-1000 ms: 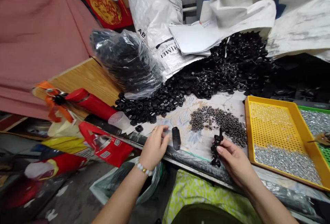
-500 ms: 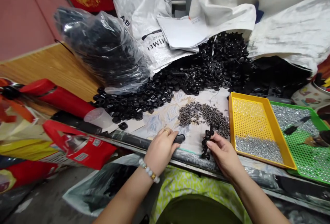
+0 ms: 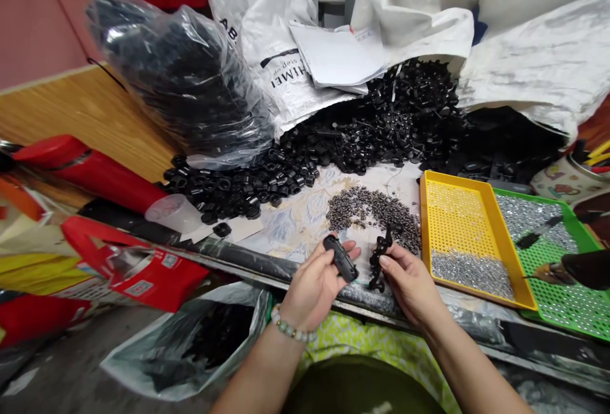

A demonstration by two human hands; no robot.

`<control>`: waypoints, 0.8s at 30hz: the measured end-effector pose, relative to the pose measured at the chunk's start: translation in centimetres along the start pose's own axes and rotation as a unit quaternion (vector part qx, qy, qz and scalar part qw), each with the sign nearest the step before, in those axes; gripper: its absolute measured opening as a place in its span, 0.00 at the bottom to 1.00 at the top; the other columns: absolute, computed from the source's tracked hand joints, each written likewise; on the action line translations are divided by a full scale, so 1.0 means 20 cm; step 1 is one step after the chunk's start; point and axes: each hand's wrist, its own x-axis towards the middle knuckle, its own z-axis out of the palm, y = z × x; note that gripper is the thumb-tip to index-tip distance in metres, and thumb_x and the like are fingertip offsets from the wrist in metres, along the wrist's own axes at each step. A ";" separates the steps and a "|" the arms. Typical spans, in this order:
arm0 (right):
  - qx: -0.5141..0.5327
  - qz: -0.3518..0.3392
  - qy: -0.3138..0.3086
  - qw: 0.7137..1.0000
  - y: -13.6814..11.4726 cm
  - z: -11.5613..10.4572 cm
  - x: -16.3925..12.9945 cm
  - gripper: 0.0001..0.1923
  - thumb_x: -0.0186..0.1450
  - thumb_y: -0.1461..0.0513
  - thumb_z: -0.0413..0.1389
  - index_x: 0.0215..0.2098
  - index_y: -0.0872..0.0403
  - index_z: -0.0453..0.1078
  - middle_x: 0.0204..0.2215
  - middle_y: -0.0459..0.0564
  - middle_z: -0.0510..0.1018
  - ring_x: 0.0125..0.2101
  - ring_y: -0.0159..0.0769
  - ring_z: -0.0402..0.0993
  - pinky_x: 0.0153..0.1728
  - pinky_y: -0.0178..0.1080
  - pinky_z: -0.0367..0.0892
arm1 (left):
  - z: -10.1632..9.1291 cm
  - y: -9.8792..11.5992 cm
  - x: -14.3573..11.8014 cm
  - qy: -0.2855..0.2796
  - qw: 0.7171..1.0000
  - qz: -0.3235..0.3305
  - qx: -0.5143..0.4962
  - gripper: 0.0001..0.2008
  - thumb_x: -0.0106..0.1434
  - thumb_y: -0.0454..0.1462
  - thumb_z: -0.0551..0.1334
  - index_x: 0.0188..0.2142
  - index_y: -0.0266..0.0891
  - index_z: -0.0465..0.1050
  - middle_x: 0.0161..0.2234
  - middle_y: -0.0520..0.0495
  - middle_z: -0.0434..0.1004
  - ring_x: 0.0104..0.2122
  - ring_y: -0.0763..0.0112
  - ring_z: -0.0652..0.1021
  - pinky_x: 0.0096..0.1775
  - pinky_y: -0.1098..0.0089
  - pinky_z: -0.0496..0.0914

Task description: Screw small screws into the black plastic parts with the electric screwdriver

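My left hand (image 3: 318, 284), palm turned up, grips an oblong black plastic part (image 3: 341, 258) between thumb and fingers, its hollow side showing. In my right hand (image 3: 410, 279), thumb and fingers pinch a knobbly black plastic piece (image 3: 379, 263) held upright at the bench edge. A small gap separates the two pieces. Just beyond them lies a heap of tiny dark metal parts (image 3: 376, 207) on the patterned bench top (image 3: 290, 227).
Right of my hands stand a yellow perforated tray (image 3: 455, 204) and a green one (image 3: 548, 287), both with small silver pieces. A screwdriver-like tool (image 3: 553, 273) juts over the green tray. Black ring-shaped parts (image 3: 252, 185) and sacks (image 3: 281, 52) fill the back; a plastic bag (image 3: 176, 363) hangs below.
My left hand has rolled palm up, turning the oblong black part to show its hollow side. My right hand keeps its pinch, nearly in place. The view has shifted slightly.
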 end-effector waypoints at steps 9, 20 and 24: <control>-0.086 -0.059 0.011 0.994 -0.02 0.05 0.00 0.09 0.53 0.57 0.61 0.29 0.53 0.70 0.33 0.46 0.68 0.37 0.33 0.65 0.39 0.35 0.62 | 0.03 -0.02 -0.07 -0.015 0.982 0.092 0.164 0.23 0.60 0.37 0.59 0.55 0.49 0.58 0.51 0.46 0.66 0.51 0.64 0.71 0.41 0.70 0.70; -0.108 -0.064 0.025 0.992 -0.02 0.07 0.00 0.11 0.52 0.55 0.61 0.29 0.54 0.69 0.32 0.46 0.66 0.34 0.32 0.63 0.35 0.34 0.61 | 0.02 -0.05 -0.06 -0.005 0.954 0.167 0.249 0.20 0.59 0.33 0.58 0.49 0.47 0.56 0.49 0.46 0.68 0.50 0.68 0.71 0.45 0.71 0.69; -0.128 -0.073 0.019 0.989 0.00 0.07 0.00 0.09 0.54 0.56 0.59 0.30 0.53 0.69 0.31 0.46 0.65 0.33 0.32 0.62 0.36 0.35 0.60 | 0.03 -0.05 -0.06 -0.017 0.954 0.176 0.244 0.19 0.58 0.31 0.58 0.48 0.46 0.57 0.47 0.48 0.70 0.49 0.71 0.72 0.49 0.71 0.66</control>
